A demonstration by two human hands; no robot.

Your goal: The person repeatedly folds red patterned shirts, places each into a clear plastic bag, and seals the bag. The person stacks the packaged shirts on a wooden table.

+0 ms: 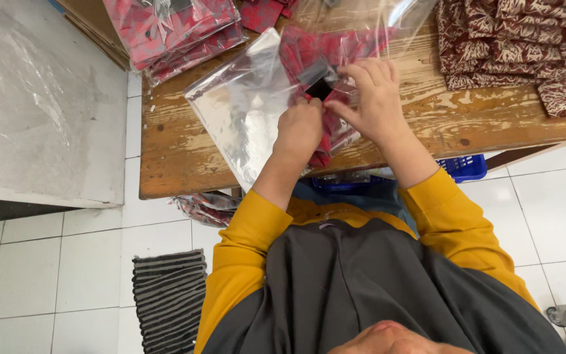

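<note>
Left hand (pixel 299 131) in a closed grip on red patterned cloth (pixel 309 49) half inside a clear plastic bag (pixel 244 105), mid wooden surface (pixel 171 151). Right hand (pixel 375 98) pinches a small black tag (pixel 320 87); fingertips partly hidden. Cloth's lower fold obscured by hands.

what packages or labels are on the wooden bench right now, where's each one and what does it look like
Clear plastic bag: flat on the wooden bench, centre, shiny, red patterned cloth partly inside; left hand and right hand at its opening.
Small black rectangular tag: between the fingertips, on the cloth.
Bagged red patterned cloths: stacked at the far left edge, in clear wrap.
Unbagged folded maroon-and-white cloths: piled at far right.
</note>
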